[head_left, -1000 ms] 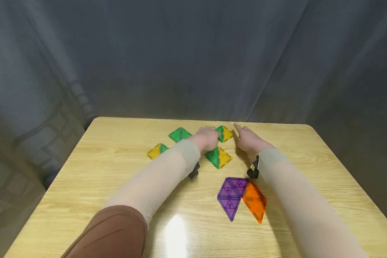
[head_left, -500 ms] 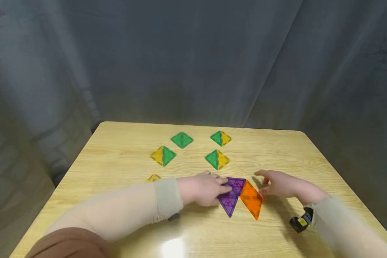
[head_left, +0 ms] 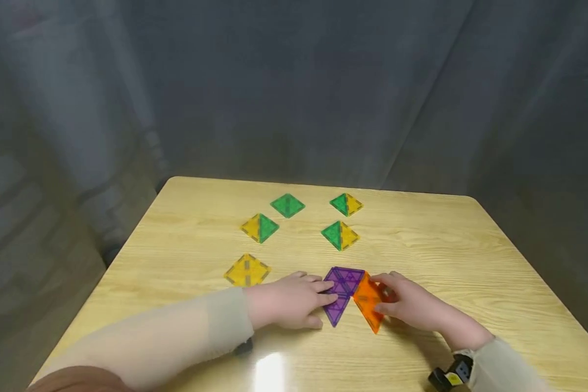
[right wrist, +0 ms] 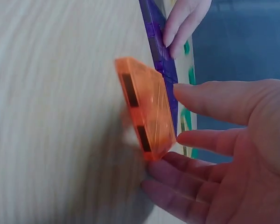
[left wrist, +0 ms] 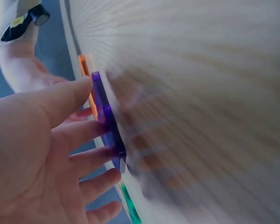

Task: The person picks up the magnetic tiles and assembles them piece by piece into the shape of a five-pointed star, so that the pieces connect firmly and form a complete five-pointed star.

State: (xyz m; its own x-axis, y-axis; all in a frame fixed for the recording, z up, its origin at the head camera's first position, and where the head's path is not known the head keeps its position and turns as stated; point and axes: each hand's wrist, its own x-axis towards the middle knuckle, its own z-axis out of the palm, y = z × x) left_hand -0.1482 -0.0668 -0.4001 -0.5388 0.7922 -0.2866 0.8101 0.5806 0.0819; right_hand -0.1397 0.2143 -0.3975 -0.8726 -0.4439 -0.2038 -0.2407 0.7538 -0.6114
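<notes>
In the head view my left hand (head_left: 294, 302) rests on a trapezoid of three purple triangular magnetic tiles (head_left: 349, 276), its fingers extended. The left wrist view shows fingertips on these purple tiles (left wrist: 109, 123), with the thumb near one end. My right hand (head_left: 416, 305) holds the orange diamond of magnetic tiles (head_left: 366, 301) at its right side, thumb and fingertips at its edges. The orange diamond (right wrist: 147, 109) looks tilted off the table in the right wrist view. Its top corner meets the purple tiles; fingers hide its right part.
Beyond the hands lie flat diamonds: a yellow one (head_left: 246, 270), a yellow-green one (head_left: 259, 227), a green one (head_left: 287, 205) and two green-yellow ones (head_left: 340, 235). The wooden table (head_left: 446, 245) ends at a grey curtain (head_left: 294, 98).
Both hands have come back from the far diamonds to the purple and orange tiles. The right hand has taken hold of the orange diamond. Purple and orange have shifted left together.
</notes>
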